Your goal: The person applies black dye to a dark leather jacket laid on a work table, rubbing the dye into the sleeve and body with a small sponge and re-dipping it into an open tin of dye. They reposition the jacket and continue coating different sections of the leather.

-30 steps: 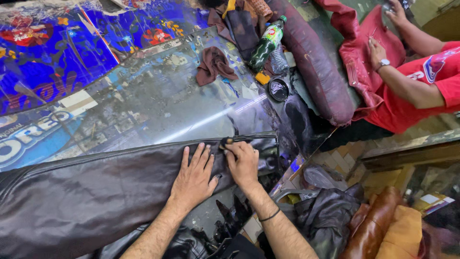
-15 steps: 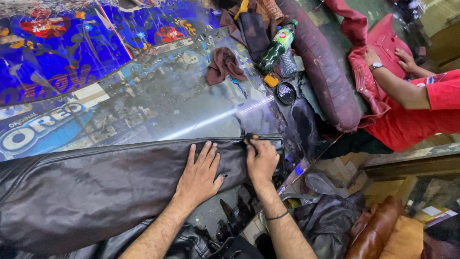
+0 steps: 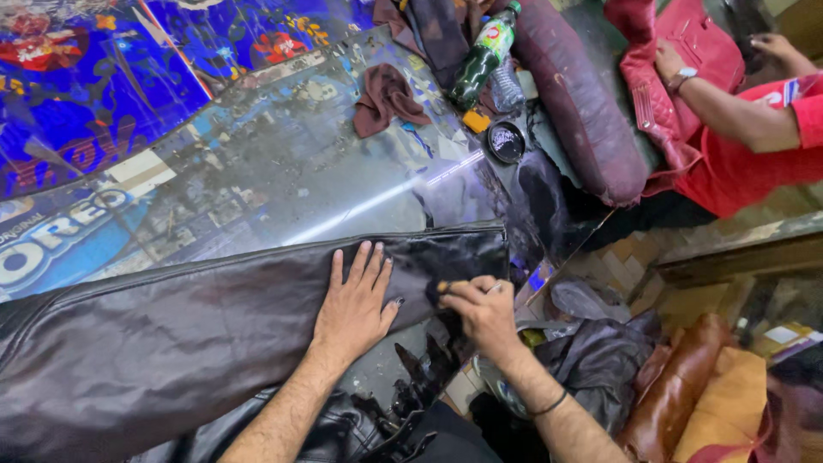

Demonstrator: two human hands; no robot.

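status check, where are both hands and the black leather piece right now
Left hand flat, fingers spread, pressing the black leather piece. Right hand pinching a small tool at the leather's right end. Nothing lies on the leather between the hands.

A bottle [image 3: 484, 51] lies behind the leather piece [image 3: 214, 326] on the table [image 3: 283, 171].
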